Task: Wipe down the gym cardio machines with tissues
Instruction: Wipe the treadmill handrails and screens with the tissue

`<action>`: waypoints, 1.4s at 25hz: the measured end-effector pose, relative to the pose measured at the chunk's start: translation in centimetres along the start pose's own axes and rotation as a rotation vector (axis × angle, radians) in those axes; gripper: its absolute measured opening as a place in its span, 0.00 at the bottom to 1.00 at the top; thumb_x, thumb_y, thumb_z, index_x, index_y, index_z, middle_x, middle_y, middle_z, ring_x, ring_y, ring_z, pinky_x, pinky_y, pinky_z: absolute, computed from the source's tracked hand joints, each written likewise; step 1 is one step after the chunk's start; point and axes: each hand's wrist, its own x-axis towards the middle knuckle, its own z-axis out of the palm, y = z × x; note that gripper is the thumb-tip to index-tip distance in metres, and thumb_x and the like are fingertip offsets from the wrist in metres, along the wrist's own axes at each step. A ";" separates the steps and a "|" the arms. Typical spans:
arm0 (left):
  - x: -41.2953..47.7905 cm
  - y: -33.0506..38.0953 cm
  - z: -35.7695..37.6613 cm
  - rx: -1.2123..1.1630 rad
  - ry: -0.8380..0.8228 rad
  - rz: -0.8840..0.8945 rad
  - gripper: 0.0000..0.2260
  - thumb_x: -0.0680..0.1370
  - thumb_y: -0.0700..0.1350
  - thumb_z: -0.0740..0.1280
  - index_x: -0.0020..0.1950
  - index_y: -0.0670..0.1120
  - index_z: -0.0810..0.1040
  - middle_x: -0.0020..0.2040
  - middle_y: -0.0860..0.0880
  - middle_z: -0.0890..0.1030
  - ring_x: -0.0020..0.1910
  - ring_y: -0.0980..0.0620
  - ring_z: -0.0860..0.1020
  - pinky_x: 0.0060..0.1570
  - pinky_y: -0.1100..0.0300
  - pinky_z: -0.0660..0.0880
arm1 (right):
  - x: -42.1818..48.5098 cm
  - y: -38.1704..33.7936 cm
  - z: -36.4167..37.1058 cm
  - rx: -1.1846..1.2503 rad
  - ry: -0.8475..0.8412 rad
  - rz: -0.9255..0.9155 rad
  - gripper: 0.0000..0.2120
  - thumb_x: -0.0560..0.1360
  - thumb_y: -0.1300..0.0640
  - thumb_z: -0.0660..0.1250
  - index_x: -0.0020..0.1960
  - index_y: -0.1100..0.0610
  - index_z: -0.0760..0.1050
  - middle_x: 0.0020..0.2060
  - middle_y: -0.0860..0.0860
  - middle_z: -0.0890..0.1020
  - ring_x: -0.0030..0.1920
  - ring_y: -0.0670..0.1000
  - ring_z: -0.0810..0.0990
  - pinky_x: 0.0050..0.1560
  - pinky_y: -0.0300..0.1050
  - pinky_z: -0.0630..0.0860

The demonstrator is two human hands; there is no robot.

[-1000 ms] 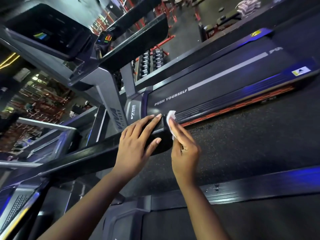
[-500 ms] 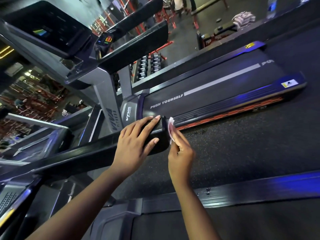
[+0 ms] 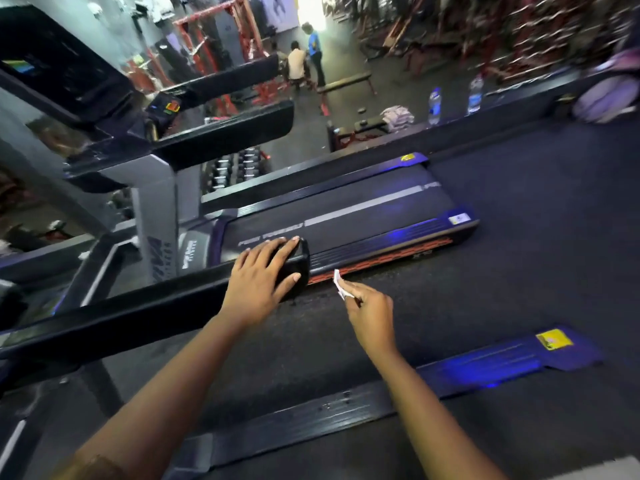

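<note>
At the near edge, side rail (image 3: 485, 372): dark, lit blue, yellow sticker at its far end.
Left hand (image 3: 259, 278): laid over the end of the black handrail (image 3: 138, 313), fingers nearly straight across the top, thumb on the near face, not wrapped round.
Right hand (image 3: 370, 313): just right of the handrail end, apart from it, pinching a folded white tissue (image 3: 338, 284) that sticks up.
Next treadmill (image 3: 363, 216): dark belt, grey stripe, lettering blurred.
Bottles (image 3: 434, 105): two, clear plastic, upright on the ledge beyond; contents cannot be told.
Bag (image 3: 606, 95): purple, blurred, at the ledge's right end.
Farthest: dumbbell rack (image 3: 235, 168), bench (image 3: 344, 83), two people (image 3: 298, 64).
</note>
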 end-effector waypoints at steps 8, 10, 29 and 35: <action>-1.4 8.1 -1.0 -0.321 -0.046 0.191 0.28 0.79 0.58 0.54 0.76 0.47 0.62 0.76 0.46 0.63 0.76 0.46 0.59 0.74 0.49 0.52 | -4.4 -1.1 -12.6 -0.494 0.022 0.089 0.18 0.73 0.65 0.65 0.58 0.49 0.79 0.49 0.55 0.83 0.51 0.55 0.82 0.48 0.47 0.74; -0.2 11.9 0.0 -0.367 -0.119 0.291 0.24 0.82 0.54 0.57 0.76 0.48 0.62 0.76 0.46 0.62 0.76 0.46 0.59 0.74 0.48 0.53 | -5.7 -1.0 -16.6 -0.562 0.072 0.163 0.17 0.74 0.64 0.64 0.58 0.49 0.79 0.50 0.54 0.83 0.52 0.55 0.81 0.50 0.47 0.74; 15.5 63.3 2.4 -0.525 -0.428 0.835 0.24 0.81 0.54 0.59 0.76 0.48 0.62 0.73 0.47 0.66 0.72 0.48 0.65 0.68 0.49 0.66 | -9.5 4.4 -61.5 -0.882 0.466 0.624 0.16 0.75 0.63 0.61 0.59 0.52 0.79 0.54 0.55 0.82 0.55 0.57 0.78 0.47 0.41 0.70; 20.6 71.7 5.8 -0.483 -0.478 0.857 0.24 0.81 0.54 0.59 0.75 0.48 0.63 0.74 0.47 0.65 0.72 0.48 0.65 0.68 0.50 0.66 | -4.7 9.7 -69.0 -0.885 0.387 0.649 0.19 0.74 0.65 0.60 0.60 0.51 0.78 0.56 0.56 0.81 0.57 0.58 0.77 0.50 0.42 0.71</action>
